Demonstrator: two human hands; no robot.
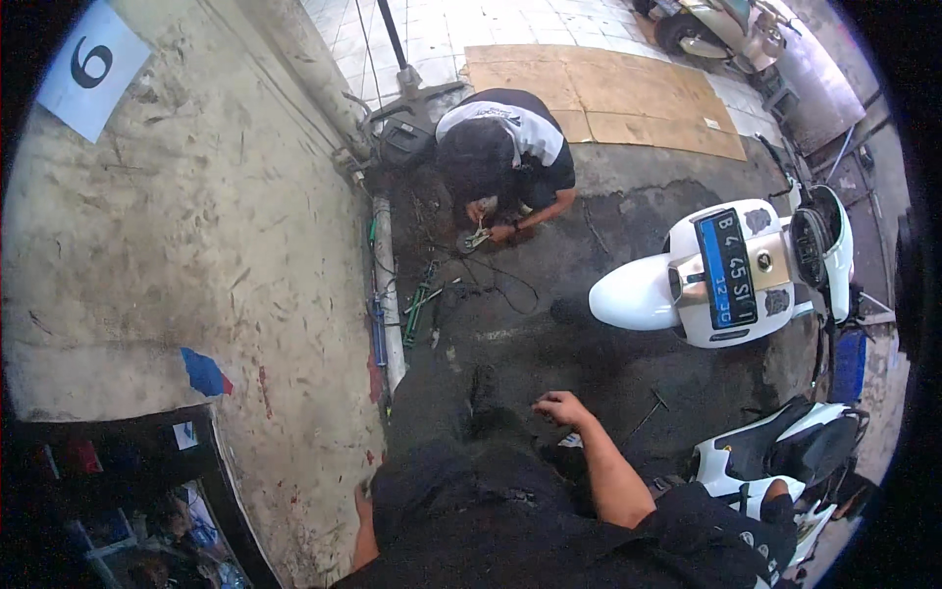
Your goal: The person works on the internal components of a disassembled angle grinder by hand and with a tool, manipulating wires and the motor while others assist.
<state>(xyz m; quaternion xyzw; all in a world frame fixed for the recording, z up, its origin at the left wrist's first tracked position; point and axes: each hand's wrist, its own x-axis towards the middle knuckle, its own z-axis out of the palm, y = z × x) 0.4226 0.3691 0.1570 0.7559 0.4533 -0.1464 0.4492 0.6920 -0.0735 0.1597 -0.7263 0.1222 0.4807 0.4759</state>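
Basically, my R hand hangs nr a T-handle tool on floor, fingers curled, can't tell if apart; L hand by wall, fingers unclear.

Can read on the white paper sheet upon the wall one large dark digit; on the black-and-blue plate of the white scooter, pale letters and digits. Cannot read the blurred lettering on the co-worker's shirt.

Smooth, glossy plastic white fender at three o'clock; rough, scuffed matt wall at nine; smooth paper sheet at ten; matt, cloth black clothing at six.
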